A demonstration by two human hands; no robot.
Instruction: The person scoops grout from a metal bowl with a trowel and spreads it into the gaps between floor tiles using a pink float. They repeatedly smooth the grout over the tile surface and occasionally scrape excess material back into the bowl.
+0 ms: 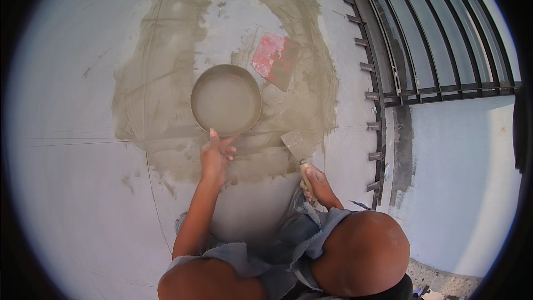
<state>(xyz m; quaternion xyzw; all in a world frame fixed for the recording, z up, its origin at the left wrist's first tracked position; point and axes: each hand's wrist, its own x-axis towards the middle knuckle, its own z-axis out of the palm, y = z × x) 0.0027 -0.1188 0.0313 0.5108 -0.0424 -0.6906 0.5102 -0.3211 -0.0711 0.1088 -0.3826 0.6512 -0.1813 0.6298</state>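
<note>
A round bowl [225,70] with a thin rim and pale grey contents stands at the middle of the view, above the smeared floor. My left hand [214,158] grips its near rim, thumb on top and fingers below the edge. In my right hand [317,185] is a putty knife [294,143], held by its pale handle, with its flat, coated blade pointing forward and left. Just beyond the bowl, to its right, lies a flat red and pink rectangular piece [276,59] partly coated in grey.
Wet grey-brown paste [161,72] spreads in a broad patch over pale floor panels [72,111] with thin joint lines. Along the right runs a dark metal railing [438,39] with short projecting tabs, above a light blue surface [455,178]. My bent knees [361,253] are at the lower edge.
</note>
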